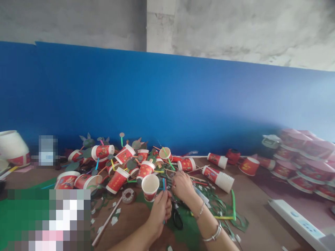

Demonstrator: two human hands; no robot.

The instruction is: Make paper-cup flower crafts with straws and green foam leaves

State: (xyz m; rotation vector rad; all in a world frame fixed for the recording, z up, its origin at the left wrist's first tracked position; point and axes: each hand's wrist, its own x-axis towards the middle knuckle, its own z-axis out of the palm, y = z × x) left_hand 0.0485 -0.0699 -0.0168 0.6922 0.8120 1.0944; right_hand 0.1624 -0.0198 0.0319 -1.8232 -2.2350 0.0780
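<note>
My left hand (pixel 161 208) is closed around a few thin coloured straws (pixel 164 184) that stick up out of its grip. My right hand (pixel 182 185) lies just to the right, fingers curled down among loose straws and green paper scraps on the table; what it holds is hidden. An upright red paper cup (pixel 150 187) with a white inside stands right beside my left hand. Black scissors (pixel 177 218) lie on green paper below my hands. A roll of tape (pixel 128 195) sits left of the cup.
A heap of red paper cups (pixel 120 167) with straws and green paper leaves fills the table behind. A stack of cups (pixel 218 179) lies on its side to the right. Red bowls (pixel 306 157) are piled far right. A white power strip (pixel 295 218) lies bottom right. A blue wall panel (pixel 167 97) backs the table.
</note>
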